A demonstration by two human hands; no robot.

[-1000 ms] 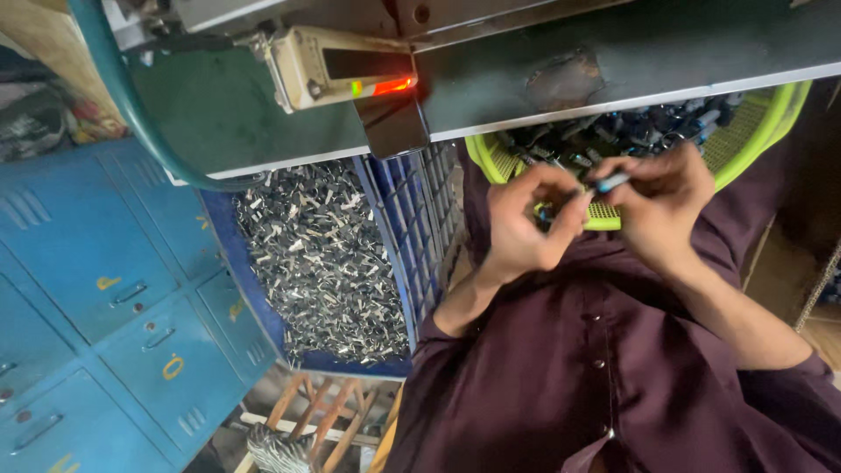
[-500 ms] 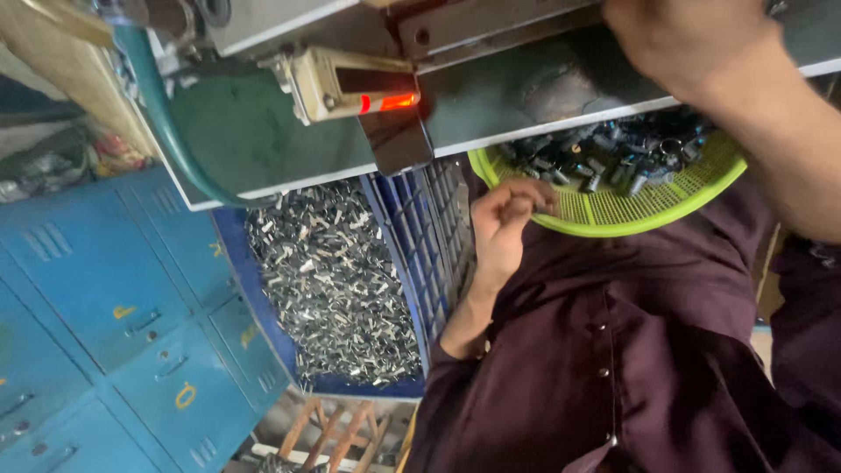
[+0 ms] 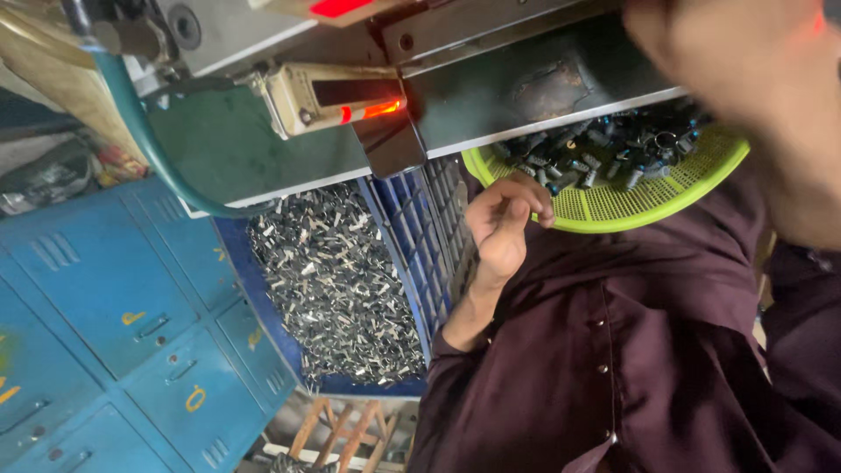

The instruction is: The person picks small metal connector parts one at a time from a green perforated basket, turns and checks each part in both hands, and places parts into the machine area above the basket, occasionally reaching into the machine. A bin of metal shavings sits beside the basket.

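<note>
Blue metal lockers stand beside a blue crate heaped with small metal scraps, under a green table. At the rim of the lime-green basket of small dark parts, the left hand has its fingers curled loosely inward, pinching nothing visible. The right hand is raised close to the camera and blurred; I cannot tell how its fingers stand.

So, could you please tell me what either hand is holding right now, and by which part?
The left hand is curled at the lime-green plastic basket; whether it holds anything cannot be told. The right hand is blurred.
</note>
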